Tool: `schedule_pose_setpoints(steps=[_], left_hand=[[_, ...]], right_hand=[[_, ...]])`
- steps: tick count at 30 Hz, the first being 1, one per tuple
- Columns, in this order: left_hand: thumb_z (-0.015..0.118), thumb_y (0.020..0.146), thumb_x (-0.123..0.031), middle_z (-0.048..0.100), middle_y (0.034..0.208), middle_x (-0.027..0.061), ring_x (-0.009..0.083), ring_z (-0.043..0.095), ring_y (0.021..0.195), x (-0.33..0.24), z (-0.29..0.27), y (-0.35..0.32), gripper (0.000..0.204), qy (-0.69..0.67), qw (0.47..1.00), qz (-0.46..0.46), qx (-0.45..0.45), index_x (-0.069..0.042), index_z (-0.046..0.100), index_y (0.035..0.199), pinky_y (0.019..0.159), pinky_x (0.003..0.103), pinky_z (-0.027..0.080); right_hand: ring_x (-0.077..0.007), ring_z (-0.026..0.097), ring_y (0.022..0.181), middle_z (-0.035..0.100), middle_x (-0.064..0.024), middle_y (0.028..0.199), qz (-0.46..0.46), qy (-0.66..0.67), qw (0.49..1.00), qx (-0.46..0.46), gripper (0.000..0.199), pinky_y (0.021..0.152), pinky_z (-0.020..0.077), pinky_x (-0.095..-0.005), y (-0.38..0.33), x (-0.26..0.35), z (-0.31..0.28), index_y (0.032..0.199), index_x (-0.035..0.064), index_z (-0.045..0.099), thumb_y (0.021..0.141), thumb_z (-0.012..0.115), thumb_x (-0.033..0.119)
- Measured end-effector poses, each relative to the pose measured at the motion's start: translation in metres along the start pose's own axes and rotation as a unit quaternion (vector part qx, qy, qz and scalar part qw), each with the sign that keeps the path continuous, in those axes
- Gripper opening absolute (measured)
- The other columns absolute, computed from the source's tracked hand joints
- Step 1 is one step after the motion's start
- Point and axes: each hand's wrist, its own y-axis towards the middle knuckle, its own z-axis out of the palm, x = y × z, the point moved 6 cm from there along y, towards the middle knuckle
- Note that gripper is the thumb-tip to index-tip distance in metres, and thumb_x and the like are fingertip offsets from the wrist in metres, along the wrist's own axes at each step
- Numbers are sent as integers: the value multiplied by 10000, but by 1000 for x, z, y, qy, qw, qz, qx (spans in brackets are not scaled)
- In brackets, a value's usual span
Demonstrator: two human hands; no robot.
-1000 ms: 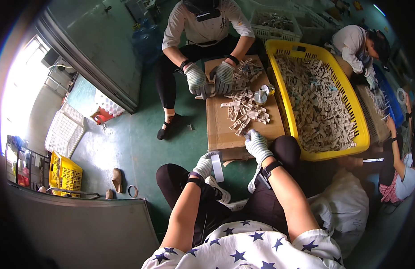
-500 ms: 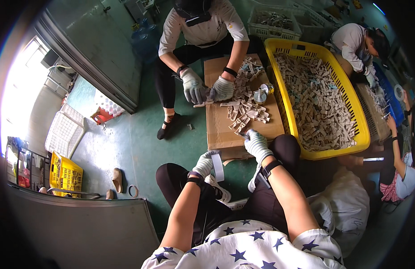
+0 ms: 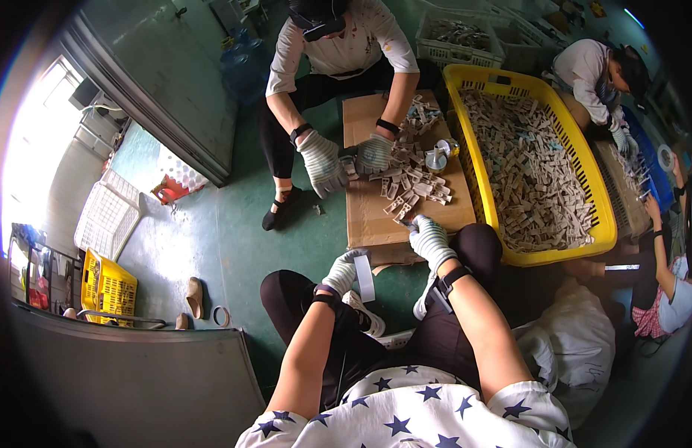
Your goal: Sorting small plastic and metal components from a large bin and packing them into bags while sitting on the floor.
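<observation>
My left hand (image 3: 341,274), in a striped glove with grey fingers, is closed on what looks like a roll of white tape (image 3: 367,280), seen edge-on. It hangs over the gap between my knees and the cardboard box (image 3: 368,216). At the box's near edge my right hand (image 3: 431,240), gloved alike, has its fingertips pinched together. They are beside a pile of beige clip-like pieces (image 3: 417,183) on the box top; whatever they hold is too small to make out.
Across the box, a seated person's gloved hands (image 3: 323,163) handle a small piece. A metal-and-yellow tape-like roll (image 3: 436,160) stands by the pile. At right sits a yellow basket (image 3: 538,257) full of beige pieces; beyond it another person (image 3: 588,71) works at a blue tray (image 3: 659,179).
The hands of the person opposite have shifted and turned around their small piece. My own hands have barely moved.
</observation>
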Motion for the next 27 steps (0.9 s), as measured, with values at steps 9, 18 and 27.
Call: schedule_pose_setpoints(steps=[9,18,27], left_hand=[[643,856,-53,662,856,32,130,620,725,1,3,1,127,-22,999,3,27,-52,677,978,640,258,518],[623,866,-32,665,897,23,129,628,777,-2,8,-6,149,52,997,34,36,-51,671,1006,703,264,524],[630,862,-58,668,867,35,150,633,758,-4,10,-9,142,10,999,9,29,-59,669,998,686,292,531]], right_hand=[[-369,619,934,660,-160,991,-9,-14,1000,12,204,845,485,-457,0,0,1,967,101,608,781,574,177],[-372,619,932,664,-165,971,5,-8,1000,23,194,844,484,-458,-1,2,-3,957,104,619,781,578,175],[-370,621,924,663,-170,959,3,-5,999,36,188,833,488,-449,-3,6,-5,949,101,619,774,591,166]])
